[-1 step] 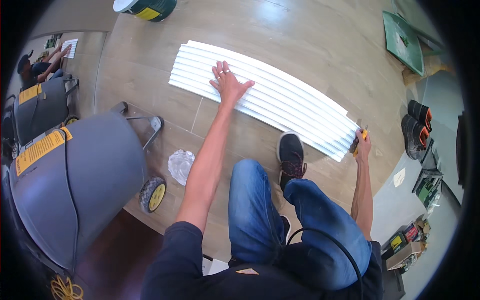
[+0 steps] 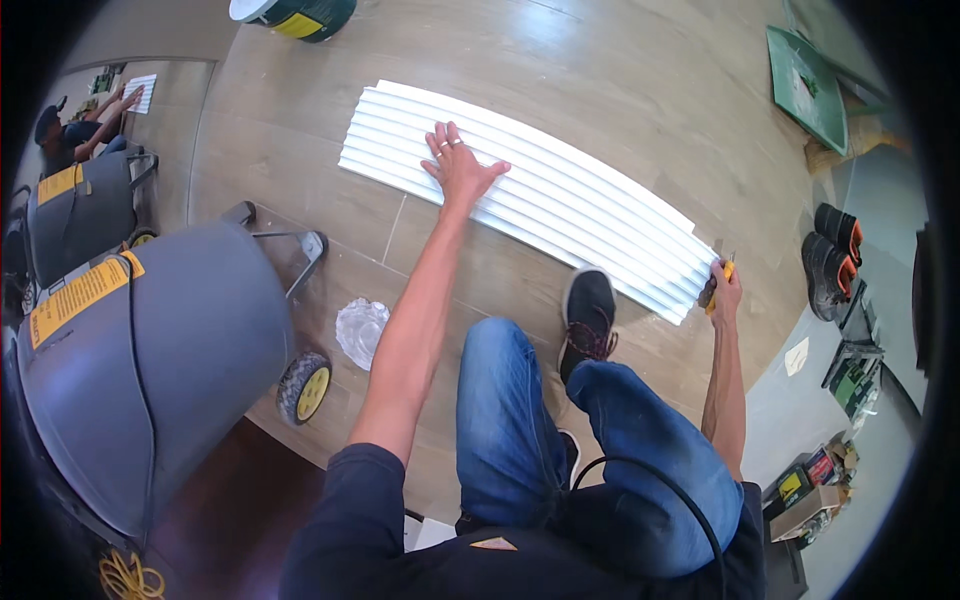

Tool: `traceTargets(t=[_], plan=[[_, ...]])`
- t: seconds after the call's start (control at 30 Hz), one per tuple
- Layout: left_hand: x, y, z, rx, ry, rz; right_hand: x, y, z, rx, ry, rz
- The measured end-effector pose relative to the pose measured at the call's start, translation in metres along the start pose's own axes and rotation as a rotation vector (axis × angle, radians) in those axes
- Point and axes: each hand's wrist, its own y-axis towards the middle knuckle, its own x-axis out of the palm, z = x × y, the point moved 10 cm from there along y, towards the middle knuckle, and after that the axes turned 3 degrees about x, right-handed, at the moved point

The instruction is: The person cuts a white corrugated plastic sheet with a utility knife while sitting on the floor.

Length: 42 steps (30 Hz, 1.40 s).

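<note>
- Head view, looking down: a white ribbed panel (image 2: 570,195) lies flat on the wood-look floor (image 2: 640,100), slanting from upper left to lower right, in front of the person.
- Left hand (image 2: 461,176): palm down on the panel, left of its middle, fingers spread wide; this grip has hold of nothing and seems to be steadying the panel.
- Right hand (image 2: 727,290): fingers closed around a yellow tool (image 2: 729,269) at the panel's right end. Its tip is too small to make out, so whether it meets the panel cannot be told.
- One shoe (image 2: 589,312) points at the panel's near edge; contact is unclear.
- Around: a grey wheeled drum (image 2: 190,350) at left, a bucket (image 2: 315,18) at the top, a green tray (image 2: 806,92) at upper right.
- Step in hand, as judged: bracing the panel while the tool is at its end. Any stroke there calls for firm left-hand pressure and fingers clear of the tip.
</note>
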Motion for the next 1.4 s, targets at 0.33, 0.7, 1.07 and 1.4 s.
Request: traceTargets(t=[0.33,0.7,1.07,1.4], plan=[[0.001,0.002,0.007,-0.051,-0.027,-0.039,-0.011,0.024,-0.093,-0.170,-0.471,0.099],[-0.008,0.002,0.006,-0.080,-0.007,-0.057,0.304,-0.052,-0.203,0.070,0.123,-0.713],[-0.015,0.000,0.012,-0.138,0.004,-0.037,0.409,-0.142,-0.236,0.159,0.238,-1.288],[-0.017,0.002,0.010,-0.116,-0.011,-0.023,0.425,-0.138,-0.215,0.184,0.063,-1.220]])
